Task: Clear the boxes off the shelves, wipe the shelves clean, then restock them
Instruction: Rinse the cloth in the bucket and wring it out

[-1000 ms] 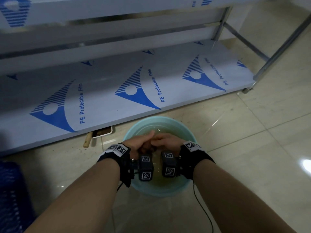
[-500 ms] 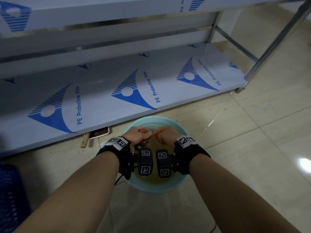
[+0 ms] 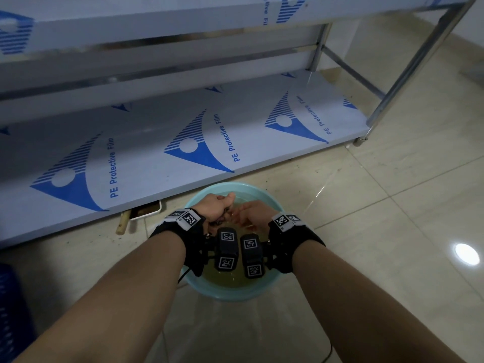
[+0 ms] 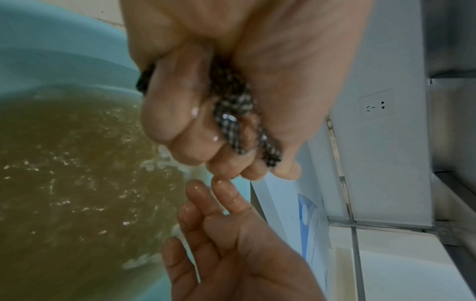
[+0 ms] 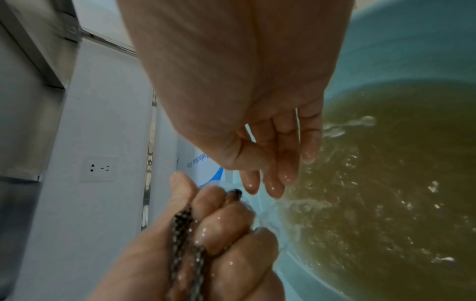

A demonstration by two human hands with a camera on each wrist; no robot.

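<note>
Wringing checked cloth (image 4: 233,114) in clenched left hand (image 3: 215,208) over basin (image 3: 275,284); right hand (image 3: 252,214) released. Squeezing until dripping stops, keeping runoff inside rim.

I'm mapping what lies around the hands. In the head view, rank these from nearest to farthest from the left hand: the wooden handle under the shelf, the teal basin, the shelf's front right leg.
1. teal basin: directly beneath the left hand, on the floor.
2. wooden handle: to its left, poking out from under the bottom shelf.
3. front right leg: far off to the right, at the shelf's corner.
</note>
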